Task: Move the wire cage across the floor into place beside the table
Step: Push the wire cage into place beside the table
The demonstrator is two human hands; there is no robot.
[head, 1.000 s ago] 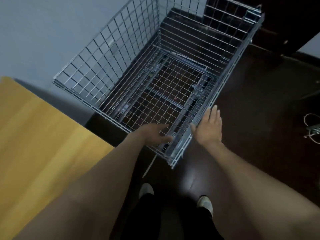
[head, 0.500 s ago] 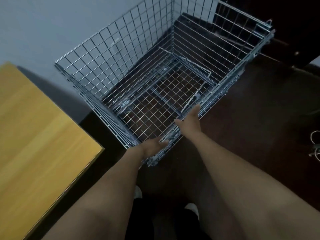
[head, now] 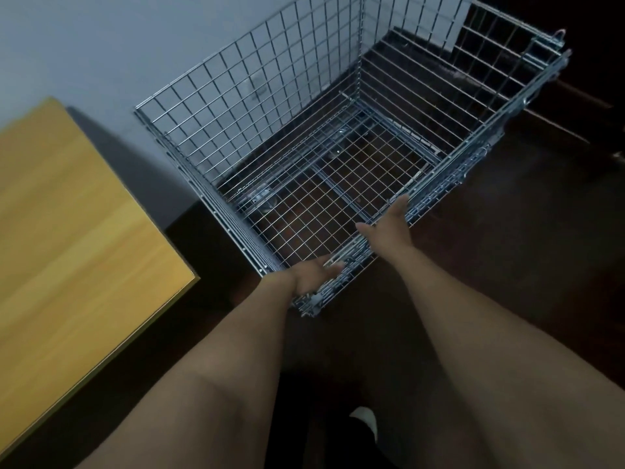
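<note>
The open-topped silver wire cage (head: 257, 106) stands on the dark floor, its far side against the pale wall. Its near left corner is a short gap from the yellow wooden table (head: 74, 238) at the left. My left hand (head: 313, 277) curls over the cage's near top rail close to the front corner. Further along the same rail, my right hand (head: 389, 231) has its thumb inside the cage and its fingers stretched along the outside. Both arms reach forward from the bottom of the view.
A grey wall (head: 101, 45) runs behind the cage and the table. Dark floor (head: 507, 265) spreads to the right of the cage. A dark piece of furniture (head: 595, 62) sits at the far right. The toe of a white shoe (head: 365, 418) shows below my arms.
The cage has swung and slid toward the wall, with its left corner nearer the table. Both hands stayed on the near rail, and the right hand went from flat beside it to gripping it.
</note>
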